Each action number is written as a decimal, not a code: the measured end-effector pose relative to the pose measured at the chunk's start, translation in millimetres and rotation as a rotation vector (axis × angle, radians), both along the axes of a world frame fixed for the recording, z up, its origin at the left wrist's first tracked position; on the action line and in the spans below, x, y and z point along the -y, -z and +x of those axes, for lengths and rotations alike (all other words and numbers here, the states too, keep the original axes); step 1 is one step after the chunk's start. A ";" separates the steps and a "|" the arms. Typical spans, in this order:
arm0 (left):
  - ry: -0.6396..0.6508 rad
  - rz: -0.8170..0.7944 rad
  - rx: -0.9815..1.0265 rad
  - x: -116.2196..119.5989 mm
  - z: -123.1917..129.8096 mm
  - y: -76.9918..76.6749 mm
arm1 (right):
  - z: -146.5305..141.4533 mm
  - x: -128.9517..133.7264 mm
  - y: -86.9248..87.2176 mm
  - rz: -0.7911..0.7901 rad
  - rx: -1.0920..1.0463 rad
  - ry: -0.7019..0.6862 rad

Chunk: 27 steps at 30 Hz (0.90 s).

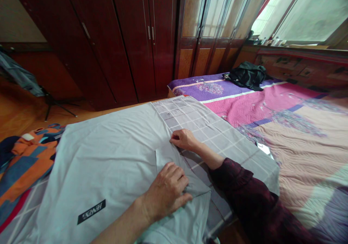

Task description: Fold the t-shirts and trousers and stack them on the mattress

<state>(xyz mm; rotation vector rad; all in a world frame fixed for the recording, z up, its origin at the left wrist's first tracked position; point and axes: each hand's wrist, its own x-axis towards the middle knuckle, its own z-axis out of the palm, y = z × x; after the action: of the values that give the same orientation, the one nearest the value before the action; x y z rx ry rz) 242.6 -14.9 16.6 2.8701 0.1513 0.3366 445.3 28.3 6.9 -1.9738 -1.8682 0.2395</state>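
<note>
A pale grey-green garment with a dark label lies spread over a grey checked cloth. My left hand rests on the garment near its lower right part, fingers curved slightly and thumb apart, holding nothing. Farther forward, at the garment's right edge, my right hand pinches the fabric between thumb and fingertips. Folds of the garment lie between the two hands.
An orange and blue garment lies at the left. On the right is a bed with a colourful quilt, a black garment and a phone. Wardrobes stand behind; a tripod stand is at far left.
</note>
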 end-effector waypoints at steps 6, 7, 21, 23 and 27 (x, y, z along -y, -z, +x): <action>0.091 0.079 -0.006 -0.4 -0.6 -1.1 | -0.7 0.4 -0.1 0.007 0.025 0.018; 0.086 0.113 0.008 0.5 -0.2 1.0 | -0.9 0.7 -0.4 0.009 0.027 0.019; 0.067 0.101 -0.083 -6.8 -9.6 -12.9 | -1.0 1.6 -3.0 -0.009 0.033 0.020; 0.039 0.113 -0.116 -2.2 -8.5 -13.0 | -0.9 1.9 -3.5 -0.011 0.035 0.016; 0.029 0.134 -0.085 8.7 -2.5 -14.3 | -0.6 2.2 -3.5 -0.011 0.041 0.014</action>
<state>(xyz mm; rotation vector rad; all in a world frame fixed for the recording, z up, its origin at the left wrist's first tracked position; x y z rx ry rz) 240.1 -23.6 30.8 3.0174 0.1059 0.2271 444.7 26.1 10.5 -2.0131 -1.8809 0.2077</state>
